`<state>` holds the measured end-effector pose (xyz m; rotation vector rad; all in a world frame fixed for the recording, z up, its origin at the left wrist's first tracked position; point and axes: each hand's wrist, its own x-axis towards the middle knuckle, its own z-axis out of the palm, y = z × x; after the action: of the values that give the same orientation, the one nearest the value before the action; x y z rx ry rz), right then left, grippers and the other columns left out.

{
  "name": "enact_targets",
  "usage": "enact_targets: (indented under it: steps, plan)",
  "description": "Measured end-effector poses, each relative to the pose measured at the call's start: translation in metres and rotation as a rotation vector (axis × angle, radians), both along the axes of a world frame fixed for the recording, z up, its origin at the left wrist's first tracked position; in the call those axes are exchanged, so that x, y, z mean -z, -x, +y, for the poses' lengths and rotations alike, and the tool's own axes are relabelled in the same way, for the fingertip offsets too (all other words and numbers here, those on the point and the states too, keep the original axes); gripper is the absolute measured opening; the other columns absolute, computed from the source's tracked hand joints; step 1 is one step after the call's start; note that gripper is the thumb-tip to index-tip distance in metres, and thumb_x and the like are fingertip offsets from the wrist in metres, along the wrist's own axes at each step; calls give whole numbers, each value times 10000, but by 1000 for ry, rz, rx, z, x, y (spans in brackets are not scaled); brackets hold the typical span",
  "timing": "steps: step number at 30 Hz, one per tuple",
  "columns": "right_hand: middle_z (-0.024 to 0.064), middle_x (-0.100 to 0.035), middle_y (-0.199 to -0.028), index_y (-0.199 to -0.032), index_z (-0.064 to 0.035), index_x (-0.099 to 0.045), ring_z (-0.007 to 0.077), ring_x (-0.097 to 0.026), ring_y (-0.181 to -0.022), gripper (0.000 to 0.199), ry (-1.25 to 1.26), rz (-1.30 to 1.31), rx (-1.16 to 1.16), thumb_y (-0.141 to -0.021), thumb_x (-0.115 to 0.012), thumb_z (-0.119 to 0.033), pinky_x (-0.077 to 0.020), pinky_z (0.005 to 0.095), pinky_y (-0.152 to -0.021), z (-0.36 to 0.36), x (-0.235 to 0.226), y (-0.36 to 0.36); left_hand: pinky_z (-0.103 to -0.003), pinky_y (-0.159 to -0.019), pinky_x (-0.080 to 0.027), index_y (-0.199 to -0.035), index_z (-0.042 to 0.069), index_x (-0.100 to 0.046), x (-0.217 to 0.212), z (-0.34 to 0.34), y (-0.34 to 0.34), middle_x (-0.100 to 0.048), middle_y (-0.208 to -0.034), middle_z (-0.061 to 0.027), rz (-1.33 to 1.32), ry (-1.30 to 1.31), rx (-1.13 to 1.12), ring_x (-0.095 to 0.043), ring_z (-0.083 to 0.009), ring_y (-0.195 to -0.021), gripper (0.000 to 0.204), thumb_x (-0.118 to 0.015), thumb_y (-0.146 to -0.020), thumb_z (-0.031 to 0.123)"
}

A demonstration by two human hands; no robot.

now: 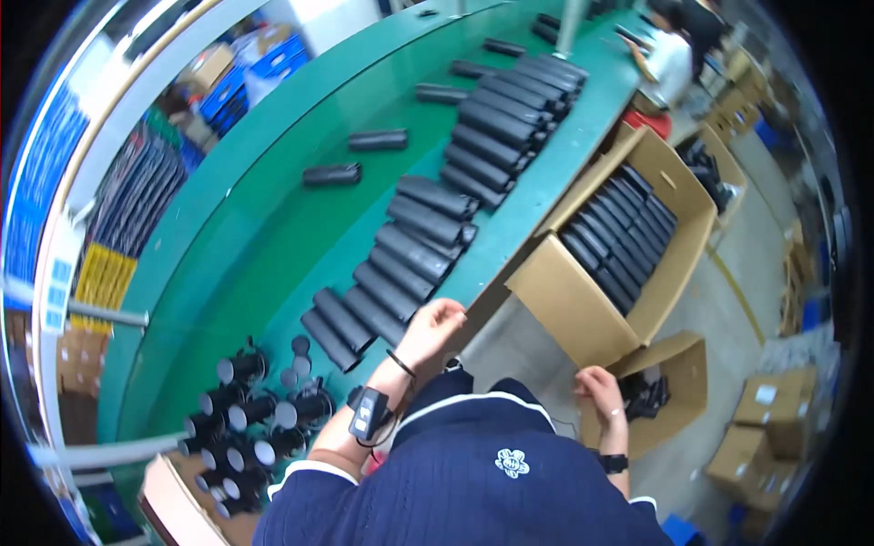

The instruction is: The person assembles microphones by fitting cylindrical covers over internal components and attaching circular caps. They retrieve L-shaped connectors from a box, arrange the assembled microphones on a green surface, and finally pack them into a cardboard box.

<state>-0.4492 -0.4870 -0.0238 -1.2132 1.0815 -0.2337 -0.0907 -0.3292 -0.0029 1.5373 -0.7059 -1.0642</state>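
My left hand (437, 328) is by the near edge of the green workbench (510, 232), beside a row of black cylindrical rolls (401, 255). Its fingers are curled together, and nothing shows in them. Toward the right, my right hand (601, 393) hangs loosely bent with fingers a little apart, empty, above a small open carton (687, 396). Black items (648, 393) lie inside that carton; their kind is unclear. A larger open carton (583, 305), packed with rows of black rolls (624, 232), stands just beyond my right hand.
Several loose black rolls (378, 140) lie on the green conveyor belt (273, 218). Black cylinders with pale round ends (250, 414) cluster at the left, partly in a carton (173, 500). A person (669, 64) works at the bench's far end. More cartons (774, 400) stand at right.
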Motion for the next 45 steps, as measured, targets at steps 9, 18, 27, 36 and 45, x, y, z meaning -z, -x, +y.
enact_targets:
  steps: [9, 18, 27, 36, 45]
  plan:
    - [103, -651, -847, -999, -5, -627, 170, -614, -775, 190, 645, 40, -860, -848, -612, -119, -492, 297, -690, -69, -51, -260, -247, -655, -485, -983, 62, -576, 31, 83, -56, -626, -860, -45, 363, -54, -768, -582, -111, -756, 122, -528, -904, 141]
    - [177, -492, -1168, -1336, -207, -380, 385, -469, -1109, 677, 1162, 159, -898, -748, -697, -317, -417, 451, -910, -120, -8, -445, -409, -811, -506, -1316, -150, -268, 68, -45, -95, -547, -1094, -322, -369, -459, -779, -600, -396, -974, 890, -613, -813, 499]
    - [250, -524, -1205, -1355, -73, -368, 367, -522, -1113, 699, 850, -107, -1051, -742, -691, -167, -417, 395, -941, -149, 12, -466, -435, -800, -511, -1378, -114, -98, 40, -78, -99, -540, -1083, -321, -360, -696, -794, -599, -422, -935, 998, -709, -721, 323]
    - [271, -507, -1183, -1361, -88, -363, 395, -507, -1115, 679, 834, -130, -921, -759, -668, -163, -418, 416, -941, -147, 14, -460, -410, -768, -521, -1333, -144, -162, 21, -83, -124, -619, -913, -275, -395, -735, -597, -634, -396, -863, 1012, -718, -702, 418]
    - [240, -500, -1239, -1324, -39, -402, 340, -511, -1133, 660, 811, -181, -753, -731, -659, -174, -411, 388, -959, -159, 9, -443, -331, -705, -504, -1227, 4, -442, 33, -18, -208, -611, -974, -72, 489, 201, -813, -595, -173, -828, 529, -676, -796, 202]
